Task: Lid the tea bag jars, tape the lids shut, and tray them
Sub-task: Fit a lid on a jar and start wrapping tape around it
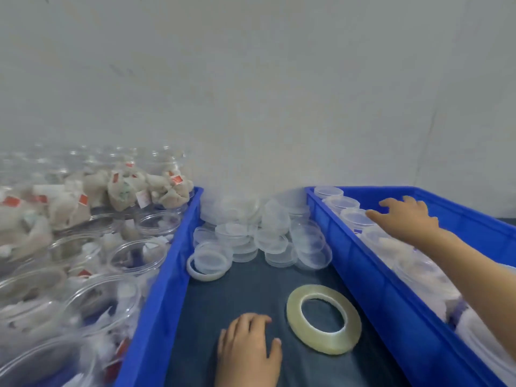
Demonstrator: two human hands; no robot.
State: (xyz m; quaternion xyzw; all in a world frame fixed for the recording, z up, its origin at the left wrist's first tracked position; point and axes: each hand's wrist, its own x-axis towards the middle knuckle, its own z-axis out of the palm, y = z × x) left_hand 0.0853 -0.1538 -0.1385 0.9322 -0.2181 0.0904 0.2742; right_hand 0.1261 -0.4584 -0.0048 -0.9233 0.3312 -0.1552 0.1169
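Left hand (249, 348) rested palm down on the dark table covering (245, 294), fingers loosely bent and together, thumb out toward the tape roll (324, 319), holding nothing. Tape roll lay flat just beside that thumb, apart from it, between the two blue trays.

Right hand (406, 217) reached out over the right blue tray (371, 277), fingers spread and fairly straight, fingertips above the lidded jars (358, 217) lined along the tray's near wall. Could not tell whether the fingertips touched a lid or hovered just over it; no grasp seen. More lidded jars lay under and behind the right forearm, blurred.

Beyond the left hand, against the pale wall (279, 93), lay a heap of loose clear lids (262, 233), some stacked, some tilted. At the heap's left edge, a second, thinner tape ring (205, 271) lay under one lid.

To the left of the left hand, left blue tray (156, 297) packed with open clear jars (136, 256), unlidded, holding tea bags (122, 191) with red tags; bags piled high in the far jars.
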